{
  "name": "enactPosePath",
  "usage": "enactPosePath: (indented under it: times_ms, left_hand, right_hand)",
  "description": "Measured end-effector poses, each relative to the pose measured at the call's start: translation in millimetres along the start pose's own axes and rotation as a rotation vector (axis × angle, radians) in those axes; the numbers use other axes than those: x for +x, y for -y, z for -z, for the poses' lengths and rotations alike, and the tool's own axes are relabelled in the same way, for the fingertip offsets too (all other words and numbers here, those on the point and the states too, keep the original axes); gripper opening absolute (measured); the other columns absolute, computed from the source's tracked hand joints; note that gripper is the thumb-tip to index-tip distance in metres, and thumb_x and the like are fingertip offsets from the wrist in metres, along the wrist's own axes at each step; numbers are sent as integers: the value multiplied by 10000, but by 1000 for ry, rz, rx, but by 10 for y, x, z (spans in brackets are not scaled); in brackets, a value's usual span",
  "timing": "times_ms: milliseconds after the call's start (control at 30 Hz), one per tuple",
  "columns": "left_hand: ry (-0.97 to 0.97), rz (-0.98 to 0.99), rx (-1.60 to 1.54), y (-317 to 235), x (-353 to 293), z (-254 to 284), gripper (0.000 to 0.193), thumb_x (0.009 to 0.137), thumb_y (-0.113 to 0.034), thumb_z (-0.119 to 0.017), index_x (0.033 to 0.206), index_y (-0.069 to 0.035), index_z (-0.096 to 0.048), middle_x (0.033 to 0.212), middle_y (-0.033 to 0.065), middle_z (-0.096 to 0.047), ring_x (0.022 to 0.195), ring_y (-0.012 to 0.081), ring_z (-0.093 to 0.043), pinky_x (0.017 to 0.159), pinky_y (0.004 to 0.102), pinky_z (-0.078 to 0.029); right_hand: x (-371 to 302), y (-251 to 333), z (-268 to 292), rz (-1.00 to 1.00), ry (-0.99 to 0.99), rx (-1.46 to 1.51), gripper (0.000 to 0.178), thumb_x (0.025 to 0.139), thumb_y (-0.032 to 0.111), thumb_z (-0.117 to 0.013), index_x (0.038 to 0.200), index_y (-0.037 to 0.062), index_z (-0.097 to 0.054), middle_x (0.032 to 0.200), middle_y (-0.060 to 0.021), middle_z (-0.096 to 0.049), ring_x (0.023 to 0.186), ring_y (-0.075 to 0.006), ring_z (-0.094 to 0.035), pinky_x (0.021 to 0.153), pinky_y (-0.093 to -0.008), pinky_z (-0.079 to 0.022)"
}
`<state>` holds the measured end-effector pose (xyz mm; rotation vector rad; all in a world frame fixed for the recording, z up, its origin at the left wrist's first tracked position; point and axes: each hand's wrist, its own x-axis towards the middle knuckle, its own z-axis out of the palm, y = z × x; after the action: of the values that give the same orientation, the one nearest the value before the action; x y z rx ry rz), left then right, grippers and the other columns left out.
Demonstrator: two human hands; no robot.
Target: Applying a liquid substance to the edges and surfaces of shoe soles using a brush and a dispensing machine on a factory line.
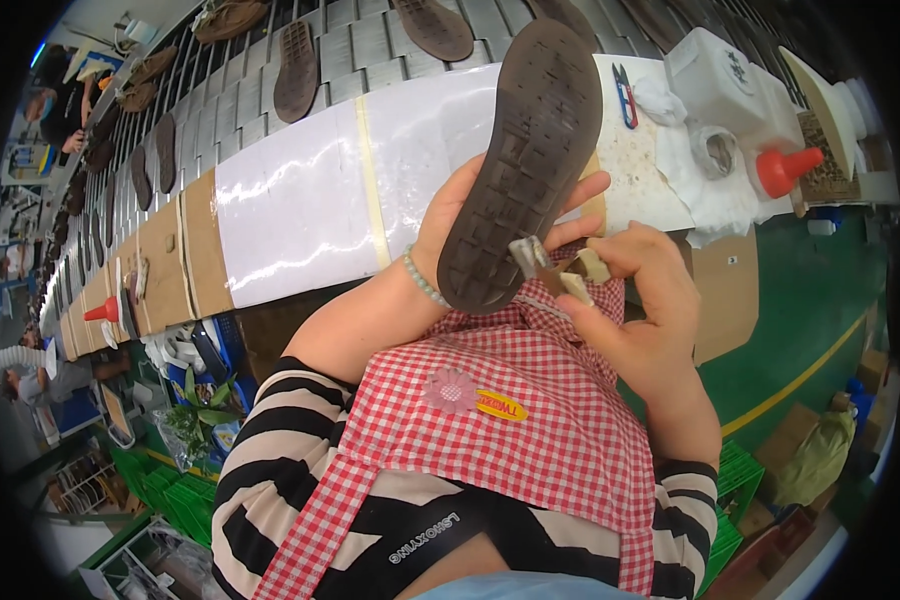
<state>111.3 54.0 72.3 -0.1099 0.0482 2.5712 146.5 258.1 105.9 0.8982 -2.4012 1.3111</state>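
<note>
Head view: the right hand [655, 300] is pinched, thumb against fingers, on a small brush-like applicator [545, 268] with a pale tip, its short hold probably giving fine control of that end. That tip lies at the lower right rim of a dark brown shoe sole [525, 150]; whether it touches cannot be told. The left hand [452, 215] is closed around the sole from beneath, fingers showing past its right side, so the gridded, hollowed face lies open upward and the rim nearest the applicator is unobstructed. The sole is held slantwise above the near edge of the worktop [295, 205], not resting on it, presumably to let the hands turn it freely. The left forearm reaches up from the lower left; the right elbow is bent, its wrist turned inward so both hands meet before the apron [490, 440]. Thread snips [625, 97] lie toward the worktop's far right corner, beside 2 white jugs [712, 70] and a red cone-shaped nozzle [788, 172]. Past the far edge, a slatted conveyor [355, 65] carries more soles [295, 75].
</note>
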Motion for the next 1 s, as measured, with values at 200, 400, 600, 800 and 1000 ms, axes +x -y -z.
enactPosePath:
  times_ms: [200, 400, 600, 800, 1000]
  left_hand:
    - [-27, 37, 63, 21, -49, -29, 542, 1084, -342, -284, 1463, 6, -457, 1516, 174, -457, 1459, 348, -370, 1186, 533, -373]
    - [219, 124, -25, -25, -94, 107, 550, 1090, -344, -273, 1503, -1, -389, 1520, 231, -428, 1450, 346, -387, 1135, 497, -453]
    - [174, 57, 63, 44, -148, 35, 535, 1093, -306, -291, 1497, 36, -371, 1513, 252, -426, 1415, 388, -427, 1142, 534, -435]
    - [-65, 39, 207, 37, -182, -20, 535, 1093, -303, -295, 1496, 39, -379, 1523, 267, -410, 1426, 419, -402, 1197, 613, -305]
    - [93, 179, 87, 13, -119, 93, 558, 1091, -321, -274, 1541, 4, -330, 1543, 257, -389, 1450, 515, -298, 1106, 727, -333]
  right_hand:
    - [5, 27, 29, -49, 89, -20, 450, 667, 55, -861, 1069, 26, -661, 989, -90, -682, 908, -244, -629, 982, -425, -478]
    - [106, -19, 38, -20, -164, -134, 439, 643, 110, -889, 1029, 54, -688, 914, -72, -674, 906, -289, -623, 855, -399, -479]
    - [168, -68, 127, 24, -116, -182, 427, 654, 80, -877, 1031, 32, -683, 897, -71, -667, 869, -255, -621, 795, -366, -497]
    - [213, -108, 200, 48, -174, -185, 421, 666, 52, -851, 1049, 28, -680, 894, -81, -657, 851, -241, -619, 793, -353, -491]
    - [272, -316, 378, -20, -270, -193, 427, 676, 56, -839, 1069, 22, -674, 922, -77, -658, 868, -240, -617, 800, -361, -488]
